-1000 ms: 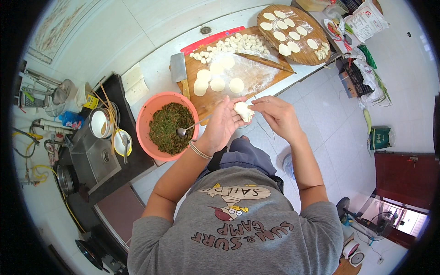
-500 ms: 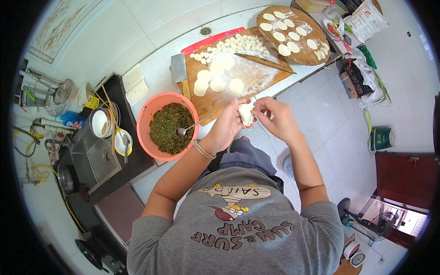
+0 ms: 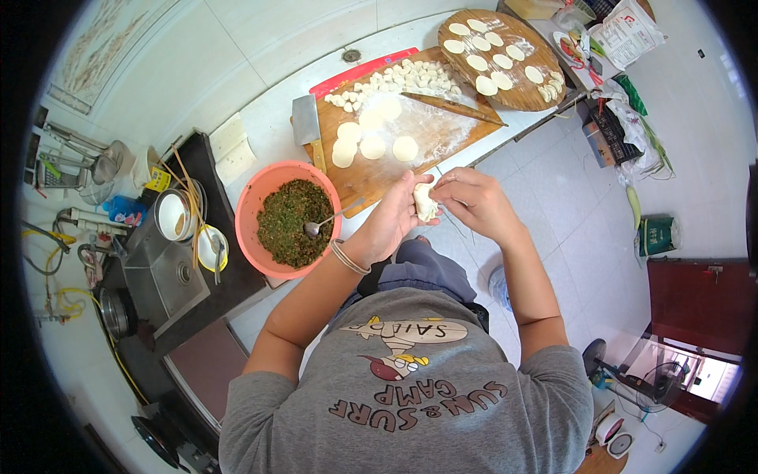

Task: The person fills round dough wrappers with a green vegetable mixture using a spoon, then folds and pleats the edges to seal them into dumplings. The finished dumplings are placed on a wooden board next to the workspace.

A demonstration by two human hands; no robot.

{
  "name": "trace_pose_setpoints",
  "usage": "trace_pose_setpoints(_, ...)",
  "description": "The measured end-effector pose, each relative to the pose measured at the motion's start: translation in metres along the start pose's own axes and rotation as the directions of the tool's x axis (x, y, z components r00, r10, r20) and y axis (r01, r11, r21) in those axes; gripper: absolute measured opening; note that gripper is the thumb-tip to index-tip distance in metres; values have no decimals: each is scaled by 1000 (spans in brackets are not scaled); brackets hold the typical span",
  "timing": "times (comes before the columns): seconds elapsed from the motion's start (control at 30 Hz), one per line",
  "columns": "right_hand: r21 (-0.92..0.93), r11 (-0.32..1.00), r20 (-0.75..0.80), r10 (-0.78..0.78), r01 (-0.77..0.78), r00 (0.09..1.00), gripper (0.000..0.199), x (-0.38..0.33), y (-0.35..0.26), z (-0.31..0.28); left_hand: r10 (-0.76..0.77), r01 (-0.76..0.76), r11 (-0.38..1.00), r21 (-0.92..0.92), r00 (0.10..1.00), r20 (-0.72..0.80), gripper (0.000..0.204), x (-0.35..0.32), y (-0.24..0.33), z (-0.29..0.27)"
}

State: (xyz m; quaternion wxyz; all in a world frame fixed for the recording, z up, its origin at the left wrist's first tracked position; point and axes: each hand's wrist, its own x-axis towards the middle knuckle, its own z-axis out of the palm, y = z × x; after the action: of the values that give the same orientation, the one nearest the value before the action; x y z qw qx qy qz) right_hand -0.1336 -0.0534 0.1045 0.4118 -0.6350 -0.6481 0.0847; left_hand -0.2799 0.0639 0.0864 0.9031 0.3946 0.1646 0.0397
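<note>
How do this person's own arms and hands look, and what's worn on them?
Both hands, left and right, are ungloved. Thin, pale bangles circle the left wrist; the right wrist shows none. The forearms are bare, below short, heather-grey T-shirt sleeves ending near the elbows.

Kitchen: steel sink (image 3: 162, 291), ladles (image 3: 104, 168), cleaver (image 3: 305, 121), floured wooden board (image 3: 442, 130).

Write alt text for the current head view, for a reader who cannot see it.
The left hand cradles a folded dumpling, the right hand at its edge. A pink basin of green filling stands at left; ahead, a floured wooden board holds round wrappers, dough pieces and a rolling pin.
</note>
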Motion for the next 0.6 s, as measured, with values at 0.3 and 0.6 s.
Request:
trace_pose_setpoints(0.3,-93,980,-19,173,-174,985,14,1,-17,11,-28,28,994,106,1000,-3,61,3,-4,-1)
trace_pose_setpoints(0.6,-93,988,-7,-126,125,992,19,8,-1,-2,-86,79,992,98,994,62,65,0,4,-6)
